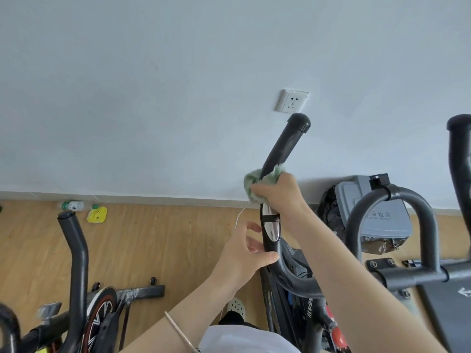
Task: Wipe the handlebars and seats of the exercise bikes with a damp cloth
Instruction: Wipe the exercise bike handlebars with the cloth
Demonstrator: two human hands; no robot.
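Left hand holds handlebar — right hand grips cloth round it.

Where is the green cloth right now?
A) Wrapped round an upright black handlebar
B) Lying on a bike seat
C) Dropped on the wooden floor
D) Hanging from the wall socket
A: the right hand wraps the green cloth round the handlebar, while the left hand grips the same bar lower down.

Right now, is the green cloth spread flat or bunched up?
Bunched. The green cloth is crumpled round the handlebar, folds bulging out above the right hand that grips it.
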